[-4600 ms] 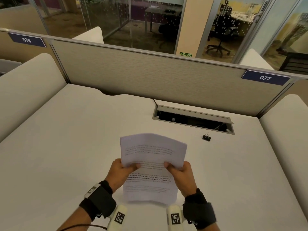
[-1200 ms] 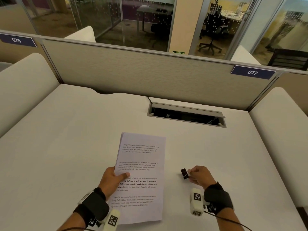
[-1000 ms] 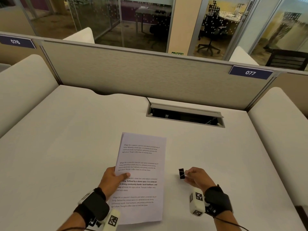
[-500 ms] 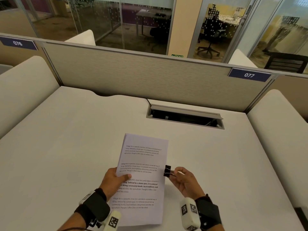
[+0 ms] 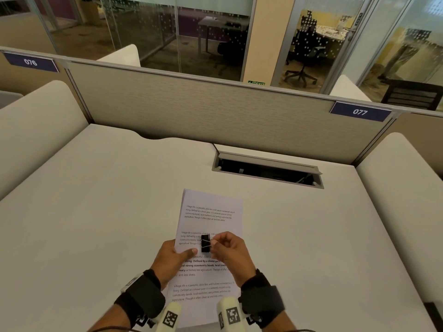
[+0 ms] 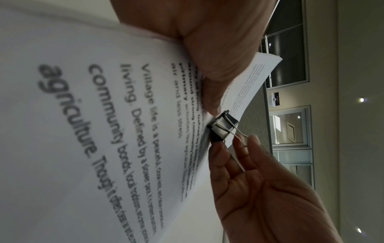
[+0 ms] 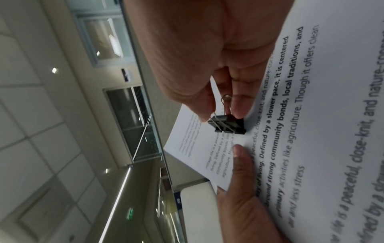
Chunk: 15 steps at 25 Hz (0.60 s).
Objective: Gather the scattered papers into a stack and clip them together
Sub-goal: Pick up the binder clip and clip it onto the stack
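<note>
A stack of printed papers [image 5: 211, 212] lies lengthwise on the white desk [image 5: 96, 212], close to me. My left hand [image 5: 177, 257] holds its left edge, thumb [image 6: 218, 69] pressed on the top sheet [image 6: 83, 131]; the fingers below are hidden. My right hand [image 5: 227, 250] pinches the wire handles of a small black binder clip [image 5: 205, 243]. The clip [image 7: 228, 125] hangs just over the middle of the page [image 7: 311, 131], beside the left thumb [image 7: 243, 164]. Whether it touches the paper I cannot tell. In the left wrist view the clip [image 6: 223, 126] shows in front of the right hand [image 6: 259, 189].
An open cable hatch [image 5: 267, 172] is sunk into the desk beyond the papers. A grey partition [image 5: 215, 111] closes the far side. Padded dividers stand at the left [image 5: 36, 130] and at the right [image 5: 402, 178].
My right hand has carried the binder clip leftward, from beside the stack's right edge to over the middle of the page. The left hand keeps its hold on the papers.
</note>
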Available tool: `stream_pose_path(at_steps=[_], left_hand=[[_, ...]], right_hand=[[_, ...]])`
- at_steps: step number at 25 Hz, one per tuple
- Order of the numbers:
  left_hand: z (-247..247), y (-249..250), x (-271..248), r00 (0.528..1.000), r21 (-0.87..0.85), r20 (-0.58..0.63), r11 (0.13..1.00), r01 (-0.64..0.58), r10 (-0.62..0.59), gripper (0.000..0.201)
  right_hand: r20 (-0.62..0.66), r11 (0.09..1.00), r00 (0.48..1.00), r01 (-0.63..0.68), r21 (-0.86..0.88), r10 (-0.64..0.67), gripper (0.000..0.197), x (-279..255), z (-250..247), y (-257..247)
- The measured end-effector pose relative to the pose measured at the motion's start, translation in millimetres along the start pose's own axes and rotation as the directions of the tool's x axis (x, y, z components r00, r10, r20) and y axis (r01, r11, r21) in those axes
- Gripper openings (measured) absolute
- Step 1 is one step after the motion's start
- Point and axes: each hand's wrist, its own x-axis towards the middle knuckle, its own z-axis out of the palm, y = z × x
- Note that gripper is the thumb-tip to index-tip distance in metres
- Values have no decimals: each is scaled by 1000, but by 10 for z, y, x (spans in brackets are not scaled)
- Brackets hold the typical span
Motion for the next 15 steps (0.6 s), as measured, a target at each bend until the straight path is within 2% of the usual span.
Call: stream_pose_path(at_steps=[1, 4, 6, 8, 11, 15], left_hand=[[-15, -4, 0, 1000, -15, 10, 1000, -8, 9, 26], [-47, -34, -11, 999, -21, 50, 1000, -15, 16, 71], [-41, -73, -27, 998, -7, 57, 1000, -20, 21, 82], [-45, -119, -14, 999, -4, 45, 1000, -19, 19, 75], [-40, -145, 9, 999, 58, 20, 998, -33, 32, 32], [-54, -119, 31, 998, 123, 0, 991, -59, 60, 21]], right_hand=[[1, 998, 1000, 14, -58, -14, 4, 7, 30, -6], [17, 961, 1000, 29, -273, -25, 10, 21, 94, 3], [37, 916, 999, 19, -400, -5, 18, 29, 101, -7], [52, 888, 998, 4, -460, 23, 28, 27, 95, -31], [18, 905, 998, -45, -423, 58, 25, 51, 83, -67], [30, 961, 993, -102, -259, 114, 17, 120, 39, -62]])
